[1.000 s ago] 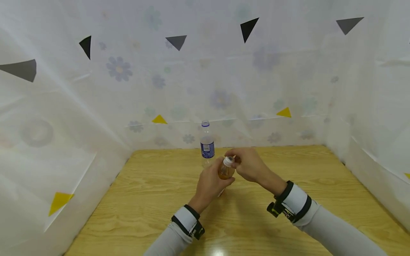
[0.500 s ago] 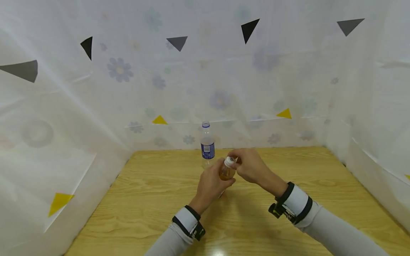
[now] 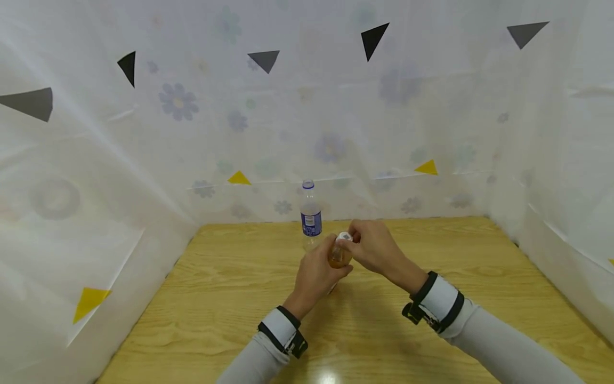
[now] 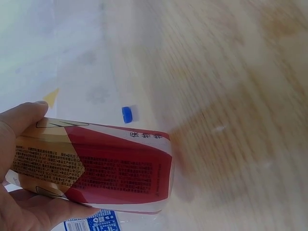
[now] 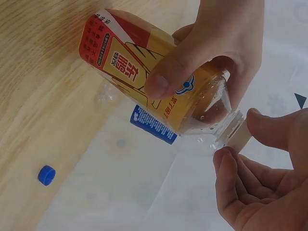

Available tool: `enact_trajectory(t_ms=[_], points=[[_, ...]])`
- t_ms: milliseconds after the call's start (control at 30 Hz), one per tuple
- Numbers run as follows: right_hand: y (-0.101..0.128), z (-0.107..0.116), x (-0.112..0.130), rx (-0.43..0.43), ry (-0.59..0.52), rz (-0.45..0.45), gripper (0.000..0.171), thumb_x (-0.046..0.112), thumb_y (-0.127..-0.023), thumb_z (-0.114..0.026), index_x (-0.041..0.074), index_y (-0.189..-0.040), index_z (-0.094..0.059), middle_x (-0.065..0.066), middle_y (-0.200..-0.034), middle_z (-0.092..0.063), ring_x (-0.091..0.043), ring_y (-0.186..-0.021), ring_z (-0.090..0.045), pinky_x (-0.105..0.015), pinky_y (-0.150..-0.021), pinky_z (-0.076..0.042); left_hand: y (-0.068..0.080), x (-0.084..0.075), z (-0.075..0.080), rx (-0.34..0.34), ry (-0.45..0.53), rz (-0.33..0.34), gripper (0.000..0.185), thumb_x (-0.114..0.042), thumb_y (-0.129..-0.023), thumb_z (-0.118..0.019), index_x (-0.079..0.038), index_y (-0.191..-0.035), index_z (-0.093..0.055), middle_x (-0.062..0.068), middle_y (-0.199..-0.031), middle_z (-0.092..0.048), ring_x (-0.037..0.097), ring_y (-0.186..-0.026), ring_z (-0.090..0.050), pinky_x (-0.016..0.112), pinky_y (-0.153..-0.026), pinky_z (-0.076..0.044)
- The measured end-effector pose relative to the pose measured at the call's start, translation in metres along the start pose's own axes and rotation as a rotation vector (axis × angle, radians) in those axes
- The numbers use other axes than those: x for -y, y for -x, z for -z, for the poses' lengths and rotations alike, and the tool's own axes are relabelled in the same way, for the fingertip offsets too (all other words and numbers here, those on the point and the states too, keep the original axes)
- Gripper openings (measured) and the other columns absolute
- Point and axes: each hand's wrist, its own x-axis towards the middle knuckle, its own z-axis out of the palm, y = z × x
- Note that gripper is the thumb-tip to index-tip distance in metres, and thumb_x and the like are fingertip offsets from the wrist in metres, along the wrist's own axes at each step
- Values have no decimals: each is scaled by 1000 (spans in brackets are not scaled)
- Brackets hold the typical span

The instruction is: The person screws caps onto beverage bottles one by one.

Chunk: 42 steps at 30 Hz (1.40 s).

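Observation:
My left hand (image 3: 316, 274) grips a drink bottle (image 5: 144, 65) by its upper body, fingers and thumb wrapped round it. A yellow and red label covers this bottle, and amber liquid shows at its shoulder in the head view. At its neck, my right hand (image 3: 376, 248) pinches the white cap (image 5: 238, 137) between thumb and fingers. In the right wrist view the cap sits at the mouth; whether it is loose cannot be told. Just behind stands a clear, uncapped bottle (image 3: 311, 224) with a blue label, its lower part partly hidden by my left hand.
A blue bottle cap (image 5: 46, 175) lies on the wooden table (image 3: 230, 298), hidden in the head view. White sheeting (image 3: 288, 122) with faint flowers and coloured triangles walls the table at the back and both sides.
My right thumb and fingers have turned about the white cap, the thumb now lying across its near side. The left hand keeps its grip on the bottle, which stays nearly in place.

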Motion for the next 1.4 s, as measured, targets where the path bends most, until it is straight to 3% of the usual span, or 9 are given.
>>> enact_trajectory(t_ms=[200,333,400,467,600,733,967,1400], points=[[0,2,0,34,14,-27,24,27,-93,-75,7,-85,-65,-4,-71,-65,-12,-52,-49,-28,-50,-41,-1,0,0,8,6,7,67,-33,-82,-86,-20,-140,-54,3,-117,-72,17,-99,-72,31,-77,-59],[0,8,3,100,39,-102,45,33,-91,-77,-2,-116,-65,-17,-95,-71,-23,-70,-63,-34,-59,-51,-2,-1,0,9,14,1,67,-33,-82,-86,-19,-139,-55,0,-116,-72,16,-99,-72,31,-79,-59],[1,10,5,119,42,-116,60,35,-90,-78,-2,-132,-59,-21,-108,-70,-30,-84,-68,-40,-67,-55,-1,-2,-1,10,25,-4,65,-32,-82,-86,-19,-138,-55,-1,-115,-72,15,-98,-72,31,-80,-59],[1,11,7,122,32,-97,63,30,-89,-80,0,-139,-56,-22,-118,-69,-36,-95,-69,-45,-74,-57,-1,-2,-1,10,39,-6,65,-31,-82,-87,-20,-138,-56,-1,-115,-72,15,-99,-71,32,-81,-58],[4,11,10,118,12,-7,43,2,-88,-74,3,-130,-65,-19,-121,-70,-33,-91,-69,-44,-73,-56,1,-2,-1,8,56,5,68,-30,-82,-87,-21,-141,-55,0,-119,-72,17,-101,-72,34,-83,-58],[5,10,11,119,7,23,43,-15,-82,-60,2,-120,-70,-16,-114,-72,-21,-72,-58,-34,-64,-48,1,-1,-1,12,62,11,71,-30,-82,-86,-21,-145,-53,2,-121,-71,18,-102,-72,34,-82,-59],[4,8,8,95,3,21,41,-17,-82,-55,4,-114,-71,-14,-106,-74,-16,-71,-56,-33,-67,-50,0,0,-1,17,58,2,73,-31,-82,-86,-21,-146,-52,3,-120,-72,18,-101,-72,32,-80,-59],[4,4,6,72,1,15,33,-12,-86,-62,3,-114,-72,-17,-110,-73,-26,-85,-68,-41,-73,-58,-1,1,-1,19,56,1,72,-30,-83,-86,-20,-145,-52,5,-121,-72,19,-101,-72,33,-80,-59]])
